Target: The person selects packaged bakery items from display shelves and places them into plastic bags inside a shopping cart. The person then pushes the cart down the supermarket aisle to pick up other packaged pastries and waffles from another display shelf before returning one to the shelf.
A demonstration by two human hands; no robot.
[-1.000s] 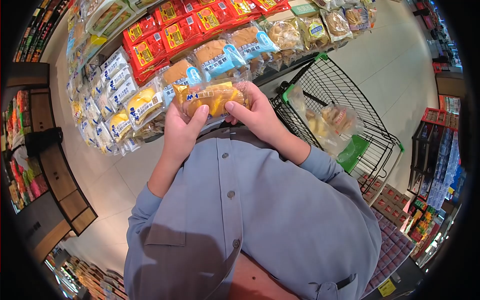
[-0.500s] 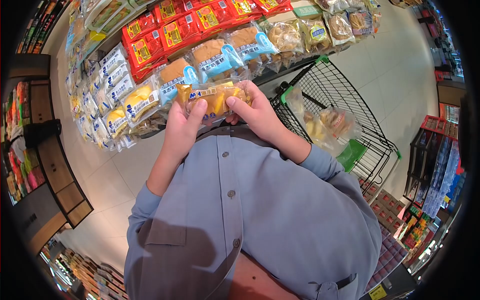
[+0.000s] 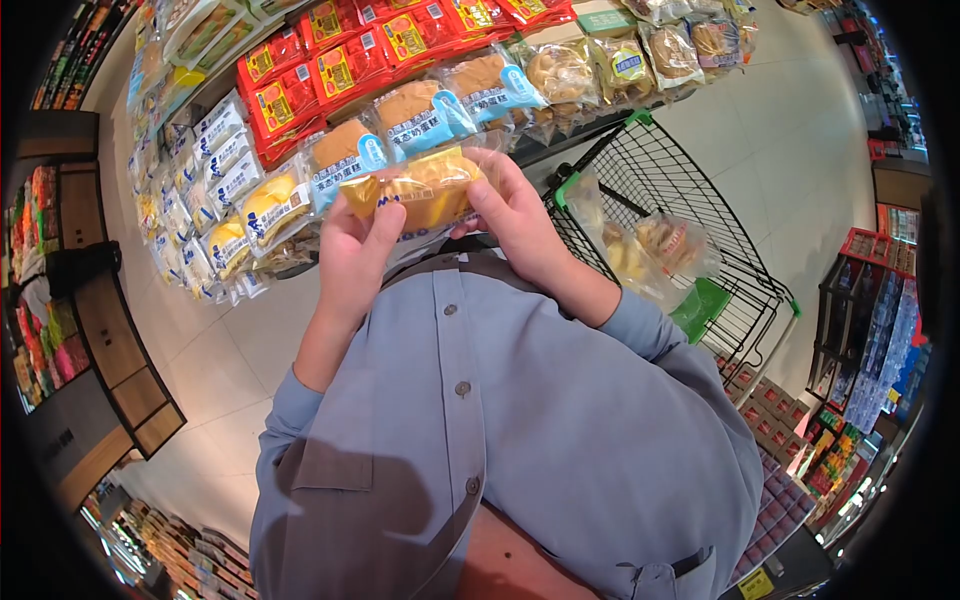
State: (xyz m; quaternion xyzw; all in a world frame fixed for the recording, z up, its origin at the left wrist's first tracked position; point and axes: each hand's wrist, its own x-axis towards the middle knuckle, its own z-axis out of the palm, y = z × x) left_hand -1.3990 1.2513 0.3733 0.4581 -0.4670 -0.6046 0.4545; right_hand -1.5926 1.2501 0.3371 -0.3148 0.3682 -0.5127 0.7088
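A clear-and-gold wrapped bread package (image 3: 425, 195) is held in front of my chest, gripped at both ends. My left hand (image 3: 352, 250) pinches its left end, with the thumb across the front. On the right end, my right hand (image 3: 515, 215) presses its thumb near the edge, and the other fingers curl behind, partly hidden. The package is tilted, with its gold seam side facing up. Just beyond it lie blue-labelled cake packs (image 3: 420, 120) on the display. Left of my left hand are yellow bread packs (image 3: 275, 208).
Red packages (image 3: 350, 70) fill the display's middle. To the right stands a black wire shopping cart (image 3: 690, 180) with green corners, holding bagged bread (image 3: 675, 243). Several stacked boxes (image 3: 775, 405) are at the lower right. Wooden shelving (image 3: 110, 300) stands at the left.
The package has been tipped so its gold seam side now shows more and its printed front less. Both hands shifted slightly, the left a little to the left.
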